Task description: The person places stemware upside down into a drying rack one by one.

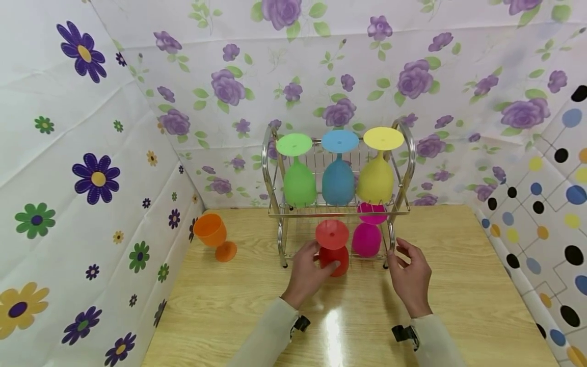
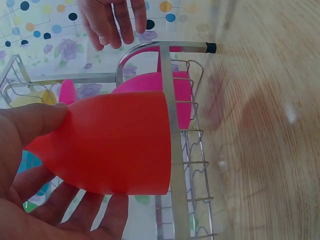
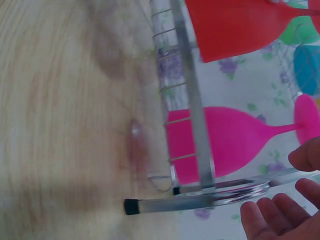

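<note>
My left hand [image 1: 306, 272] grips a red plastic goblet [image 2: 120, 142] by its bowl, thumb on one side and fingers on the other. The goblet is upside down, base up, at the front of the lower tier of a metal dish rack [image 1: 282, 237]. In the left wrist view its rim is level with the rack's front bar. Beside it, on the lower tier, a magenta goblet [image 3: 225, 142] stands upside down. My right hand [image 1: 411, 278] is by the rack's right front leg, holding nothing, its fingers loosely bent; whether they touch the metal I cannot tell.
On the upper tier green [image 1: 299, 186], blue [image 1: 338, 183] and yellow [image 1: 376, 181] goblets stand upside down in a row. An orange goblet [image 1: 211, 230] lies tipped on the wooden table [image 1: 454, 285], left of the rack. Patterned cloth walls enclose the back and sides.
</note>
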{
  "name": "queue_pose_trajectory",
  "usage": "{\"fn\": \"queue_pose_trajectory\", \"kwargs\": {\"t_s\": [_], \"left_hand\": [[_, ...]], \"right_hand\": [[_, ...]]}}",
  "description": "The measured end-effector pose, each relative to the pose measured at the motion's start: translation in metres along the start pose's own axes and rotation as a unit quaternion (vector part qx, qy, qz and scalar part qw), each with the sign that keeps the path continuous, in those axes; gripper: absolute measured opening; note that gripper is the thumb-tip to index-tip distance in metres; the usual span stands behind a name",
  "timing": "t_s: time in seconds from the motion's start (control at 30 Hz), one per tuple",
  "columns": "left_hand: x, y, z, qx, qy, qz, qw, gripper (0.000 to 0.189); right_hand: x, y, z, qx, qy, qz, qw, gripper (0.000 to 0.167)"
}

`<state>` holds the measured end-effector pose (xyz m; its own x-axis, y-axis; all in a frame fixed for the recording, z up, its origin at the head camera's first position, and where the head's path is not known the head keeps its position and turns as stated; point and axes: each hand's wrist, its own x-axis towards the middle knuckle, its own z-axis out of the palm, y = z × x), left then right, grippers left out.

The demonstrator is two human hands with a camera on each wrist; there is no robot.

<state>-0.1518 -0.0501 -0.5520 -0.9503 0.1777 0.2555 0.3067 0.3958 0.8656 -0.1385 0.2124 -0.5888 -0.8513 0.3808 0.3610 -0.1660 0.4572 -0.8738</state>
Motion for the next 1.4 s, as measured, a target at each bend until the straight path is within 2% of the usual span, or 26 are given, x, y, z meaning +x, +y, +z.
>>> {"fn": "queue_pose_trajectory", "kwargs": {"t_s": [0.17,0.37,0.57,0.7,0.83,1.0,1.4], "left_hand": [[0.006,-0.002,0.005,0.011,-0.003,-0.011,0.9999,0.051],[0.013,-0.002,0.01,0.021,-0.003,-0.015,0.9997,0.052],[0.021,-0.003,0.014,0.028,-0.009,-0.016,0.9994,0.057],[0.025,-0.004,0.015,0.032,-0.013,-0.021,0.9992,0.059],[0.029,-0.005,0.016,0.04,-0.01,-0.02,0.9989,0.057],[0.035,-0.006,0.016,0.052,-0.013,-0.011,0.9985,0.057],[0.057,-0.009,0.018,0.044,-0.006,-0.023,0.9987,0.051]], "right_hand": [[0.004,0.01,0.006,-0.006,0.004,0.012,0.9999,0.042],[0.007,0.021,0.012,-0.019,0.014,0.007,0.9997,0.041],[0.01,0.034,0.015,-0.032,0.023,-0.006,0.9992,0.041],[0.011,0.039,0.014,-0.035,0.027,-0.03,0.9986,0.043],[0.012,0.04,0.014,-0.037,0.036,-0.044,0.9977,0.043],[0.013,0.041,0.016,-0.042,0.042,-0.04,0.9975,0.043],[0.014,0.038,0.018,-0.043,0.045,-0.046,0.997,0.041]]}}
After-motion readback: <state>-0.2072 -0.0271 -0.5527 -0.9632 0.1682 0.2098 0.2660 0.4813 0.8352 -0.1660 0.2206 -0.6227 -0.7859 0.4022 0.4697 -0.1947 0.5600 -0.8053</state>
